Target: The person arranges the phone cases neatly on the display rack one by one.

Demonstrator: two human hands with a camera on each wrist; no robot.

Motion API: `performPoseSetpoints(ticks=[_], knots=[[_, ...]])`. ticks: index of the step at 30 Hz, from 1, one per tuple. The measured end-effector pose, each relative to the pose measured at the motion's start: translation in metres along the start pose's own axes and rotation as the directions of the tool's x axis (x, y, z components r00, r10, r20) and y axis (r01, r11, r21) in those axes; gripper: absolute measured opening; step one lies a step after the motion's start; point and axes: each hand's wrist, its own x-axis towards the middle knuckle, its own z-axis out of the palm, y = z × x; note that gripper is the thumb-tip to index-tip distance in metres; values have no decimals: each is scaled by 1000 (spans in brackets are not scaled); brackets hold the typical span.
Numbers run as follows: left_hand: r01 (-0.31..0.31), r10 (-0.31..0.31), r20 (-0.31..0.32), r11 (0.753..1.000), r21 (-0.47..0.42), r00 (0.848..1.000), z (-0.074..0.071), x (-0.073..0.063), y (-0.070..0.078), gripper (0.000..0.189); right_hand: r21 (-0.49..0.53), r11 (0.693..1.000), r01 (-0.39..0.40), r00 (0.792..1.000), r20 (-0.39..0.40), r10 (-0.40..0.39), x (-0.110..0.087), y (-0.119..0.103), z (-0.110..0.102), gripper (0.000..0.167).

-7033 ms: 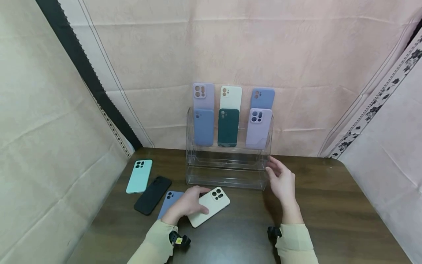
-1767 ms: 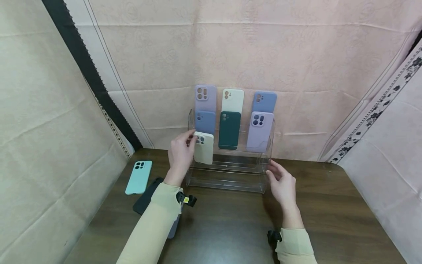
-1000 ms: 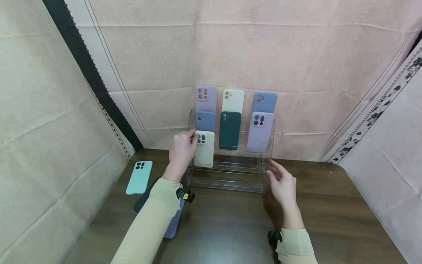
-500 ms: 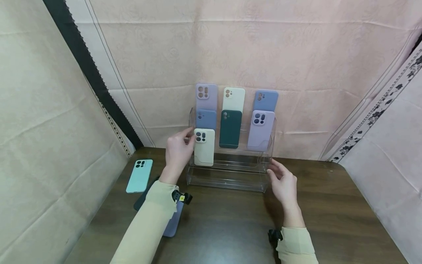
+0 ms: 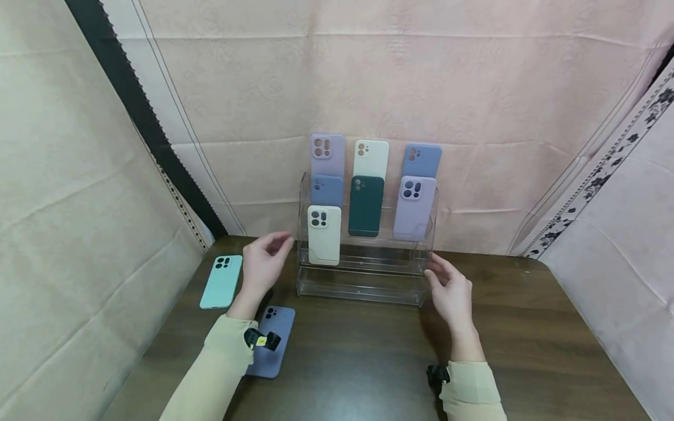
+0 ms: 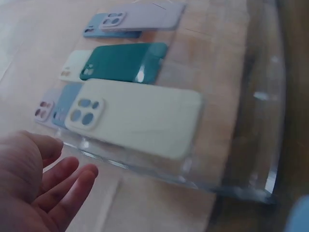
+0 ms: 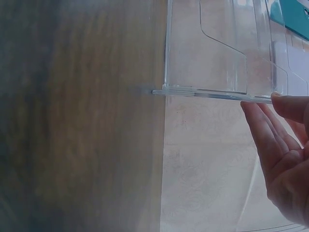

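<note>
A clear tiered display stand (image 5: 363, 286) holds phone cases in rows. In its third tier at the left stands a cream phone case (image 5: 324, 244), camera cutouts facing out; it also shows large in the left wrist view. My left hand (image 5: 261, 266) is just left of the stand, apart from it, fingers loosely bent and holding nothing. At the stand's right side my right hand (image 5: 451, 292) grips the edge of the side wall, thumb and fingertips on it in the right wrist view. Behind the cream case are a blue phone case (image 5: 327, 190) and a lilac phone case (image 5: 327, 158).
A dark green phone case (image 5: 365, 207) and a lilac phone case (image 5: 414, 210) fill the middle tier. On the brown table (image 5: 368, 362) lie a mint phone case (image 5: 221, 283), a blue phone case (image 5: 276, 336) partly under my left wrist, and a black one mostly hidden.
My left hand has brought the cream phone case from the table into the stand's third tier, let it go and drawn back left. My right hand has stayed at the stand.
</note>
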Motion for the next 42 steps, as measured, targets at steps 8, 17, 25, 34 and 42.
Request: performPoseSetpoints(ticks=[8,17,25,34,42], knots=[[66,-73,194,997,43,978,-11,-38,-36,24,-8,1000,-8,1000,-6,8,-1,0,1,42],[54,-92,588,995,82,804,-36,-75,-68,41,-29,999,14,1000,-17,-14,-2,0,3,41],[-42,-20,692,997,72,721,-54,-75,-73,62,-28,1000,13,1000,-22,-13,0,0,2,41],[-158,-28,787,975,158,616,-55,-71,-76,78,-20,1000,16,1000,-24,-16,-1,1,3,41],[-160,-100,814,960,231,572,-51,-71,-70,76,-39,999,26,999,-29,-27,0,1,2,41]])
